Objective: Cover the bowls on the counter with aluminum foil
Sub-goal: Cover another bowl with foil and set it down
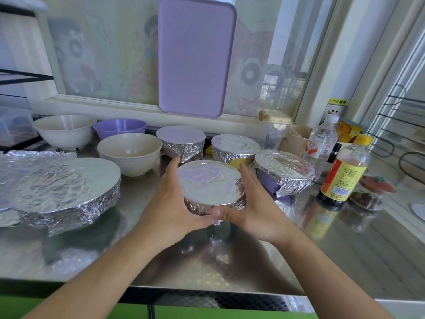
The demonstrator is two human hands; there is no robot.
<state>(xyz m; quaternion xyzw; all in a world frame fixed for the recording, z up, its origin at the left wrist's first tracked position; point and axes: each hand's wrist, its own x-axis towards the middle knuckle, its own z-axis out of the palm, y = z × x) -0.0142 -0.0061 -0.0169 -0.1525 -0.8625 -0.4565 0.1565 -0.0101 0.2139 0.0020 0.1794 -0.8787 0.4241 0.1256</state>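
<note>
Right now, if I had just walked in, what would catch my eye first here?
Probably the foil-wrapped bowl at the centre of the steel counter, gripped between the left hand and right hand. Behind it stand three more foil-covered bowls, and to the left three bare bowls still uncovered.

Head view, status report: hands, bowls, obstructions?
Left hand and right hand grip the foil-covered bowl. Three bowls uncovered: cream bowl, purple bowl, white bowl. Nothing blocking.

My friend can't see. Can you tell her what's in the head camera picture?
Two hands, left and right, hold a foil-covered bowl above a steel counter. Three more covered bowls stand behind it, and three bare bowls wait at left.
</note>
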